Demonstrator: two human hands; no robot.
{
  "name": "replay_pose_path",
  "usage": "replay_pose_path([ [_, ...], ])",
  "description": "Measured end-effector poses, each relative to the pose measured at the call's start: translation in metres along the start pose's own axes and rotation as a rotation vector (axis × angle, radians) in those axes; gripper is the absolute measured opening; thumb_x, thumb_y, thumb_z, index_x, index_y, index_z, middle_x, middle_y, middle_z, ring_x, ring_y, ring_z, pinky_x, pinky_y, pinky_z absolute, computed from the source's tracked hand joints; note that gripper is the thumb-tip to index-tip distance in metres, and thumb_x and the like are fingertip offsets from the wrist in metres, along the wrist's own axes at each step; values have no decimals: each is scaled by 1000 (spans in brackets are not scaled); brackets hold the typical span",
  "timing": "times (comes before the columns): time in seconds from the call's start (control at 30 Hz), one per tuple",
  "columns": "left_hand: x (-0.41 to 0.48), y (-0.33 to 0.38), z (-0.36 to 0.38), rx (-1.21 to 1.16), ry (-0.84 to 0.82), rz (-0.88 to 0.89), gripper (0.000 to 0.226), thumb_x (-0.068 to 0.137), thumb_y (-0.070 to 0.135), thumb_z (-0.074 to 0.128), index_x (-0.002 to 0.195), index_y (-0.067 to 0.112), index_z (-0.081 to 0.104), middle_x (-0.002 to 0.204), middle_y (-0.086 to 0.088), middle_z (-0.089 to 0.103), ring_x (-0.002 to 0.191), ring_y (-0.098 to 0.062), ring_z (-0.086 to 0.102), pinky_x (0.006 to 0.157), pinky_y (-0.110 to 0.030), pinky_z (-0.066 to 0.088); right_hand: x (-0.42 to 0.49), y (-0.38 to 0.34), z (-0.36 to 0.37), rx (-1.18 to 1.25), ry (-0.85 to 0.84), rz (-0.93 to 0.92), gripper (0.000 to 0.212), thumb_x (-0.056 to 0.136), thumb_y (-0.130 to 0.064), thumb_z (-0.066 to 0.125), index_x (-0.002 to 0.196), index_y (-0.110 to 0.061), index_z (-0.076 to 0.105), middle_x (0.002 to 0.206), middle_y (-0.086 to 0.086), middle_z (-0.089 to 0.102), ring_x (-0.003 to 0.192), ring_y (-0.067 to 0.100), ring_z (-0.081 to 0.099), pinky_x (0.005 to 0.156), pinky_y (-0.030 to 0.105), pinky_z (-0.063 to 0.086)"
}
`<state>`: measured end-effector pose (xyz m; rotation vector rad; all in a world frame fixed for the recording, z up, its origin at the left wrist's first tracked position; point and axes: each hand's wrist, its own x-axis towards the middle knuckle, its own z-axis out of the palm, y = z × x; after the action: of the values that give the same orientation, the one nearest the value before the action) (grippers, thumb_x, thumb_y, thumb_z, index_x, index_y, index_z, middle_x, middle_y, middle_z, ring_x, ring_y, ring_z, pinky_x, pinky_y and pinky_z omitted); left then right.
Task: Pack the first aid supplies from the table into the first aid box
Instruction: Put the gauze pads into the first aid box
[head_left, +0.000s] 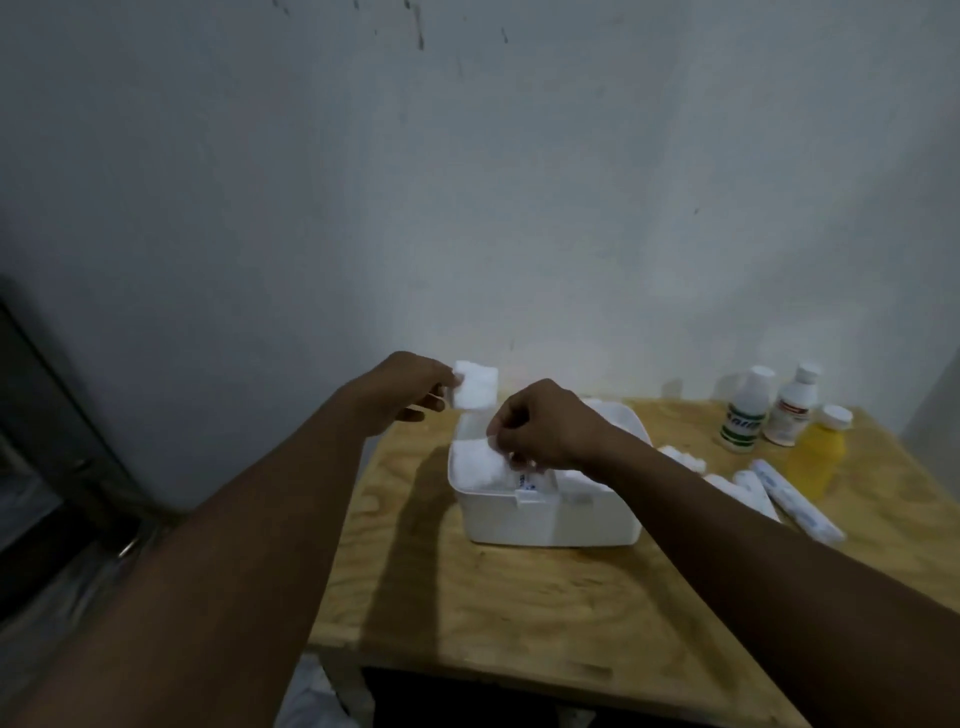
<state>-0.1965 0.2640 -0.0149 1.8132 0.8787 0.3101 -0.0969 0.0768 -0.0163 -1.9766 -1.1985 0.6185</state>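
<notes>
Two bare hands work over a white first aid box (550, 519) that sits open on a plywood table (467, 597) against a pale wall. The left hand (402, 392) is raised above the box's far left corner, its fingertips pinched on a small white gauze pad (475, 384), which hangs in the air clear of the box. The right hand (545, 423) is lower, over the box's open top, with its fingers curled closed on the edge of a white wad of gauze (478, 462) that lies inside the box at its left side. Beside that wad, near the front wall of the box, a white packet with blue print (530, 480) lies inside too.

To the right of the box, on the table, more supplies wait unpacked: a few wrapped white rolls (795, 493) lying side by side, and a small loose white tuft (685, 457) near the box. Behind them stand three bottles close together: a white bottle with a green label (745, 410), a white bottle with a red label (795, 410), and a yellow bottle with a white cap (818, 449) in front of those two
</notes>
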Motion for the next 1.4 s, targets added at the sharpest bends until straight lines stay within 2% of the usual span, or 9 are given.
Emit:
replay_pose_path([
  [0.13, 1, -1, 10, 124, -69, 22, 14, 86, 24, 72, 81, 11, 69, 80, -5, 70, 72, -18, 64, 72, -33, 41, 2, 10, 6, -218, 111, -56, 15, 76, -13, 75, 90, -16, 71, 77, -3, 61, 67, 12, 60, 60, 22, 44],
  [0.3, 2, -2, 16, 202, -46, 101, 23, 82, 13, 79, 101, 2, 74, 80, -5, 70, 59, -12, 54, 43, -18, 37, -2, 18, 13, -276, 162, -146, 9, 78, -10, 69, 86, -13, 72, 84, 2, 69, 77, 18, 65, 62, 21, 44],
  [0.5, 0, -5, 17, 365, 7, 191, 31, 79, 14, 82, 107, 16, 69, 76, 0, 62, 62, -12, 56, 59, -23, 44, -5, 23, 14, -290, 113, -223, 9, 82, -14, 68, 88, -15, 75, 89, -1, 73, 77, 12, 63, 75, 23, 49],
  [0.6, 0, -7, 17, 393, 9, 263, 41, 79, 12, 81, 116, 22, 66, 92, -5, 58, 75, -17, 55, 67, -27, 49, -6, 25, 16, -309, 130, -237, 15, 81, -12, 67, 94, -19, 70, 91, -1, 70, 76, 12, 61, 73, 26, 50],
  [0.73, -3, -7, 23, 507, -64, 280, 27, 83, 21, 80, 109, 16, 77, 92, 5, 58, 92, -17, 54, 78, -28, 42, -4, 27, 19, -324, 125, -251, 17, 81, -9, 65, 89, -20, 75, 93, 0, 73, 81, 13, 64, 78, 31, 54],
  [0.97, -4, -16, 30, 580, -19, 291, 25, 87, 22, 76, 111, 14, 77, 105, 0, 65, 97, -12, 55, 70, -21, 41, -12, 23, 17, -309, 108, -262, 22, 84, -12, 60, 94, -17, 79, 98, -3, 76, 86, 10, 63, 75, 18, 44],
  [1.07, -3, -8, 27, 544, 32, 325, 20, 85, 18, 75, 104, 20, 78, 101, -1, 68, 95, -15, 58, 80, -25, 43, -14, 21, 3, -284, 182, -298, 22, 86, -12, 60, 97, -16, 78, 99, -4, 75, 70, -5, 56, 68, 1, 37],
  [1.17, -2, 9, 32, 526, 108, 373, 18, 85, 19, 74, 102, 23, 78, 91, 1, 65, 93, -16, 60, 81, -26, 43, -20, 23, -28, -264, 284, -283, 19, 86, -13, 60, 93, -18, 77, 89, -7, 72, 62, -14, 52, 63, -2, 36],
  [1.4, 0, 57, 108, 640, 5, 551, 23, 86, 27, 74, 108, 19, 77, 99, 1, 62, 91, -11, 56, 81, -21, 39, -51, 83, -117, -385, 304, 29, 14, 83, -20, 67, 95, -16, 73, 90, -3, 67, 79, 12, 61, 65, 18, 45],
])
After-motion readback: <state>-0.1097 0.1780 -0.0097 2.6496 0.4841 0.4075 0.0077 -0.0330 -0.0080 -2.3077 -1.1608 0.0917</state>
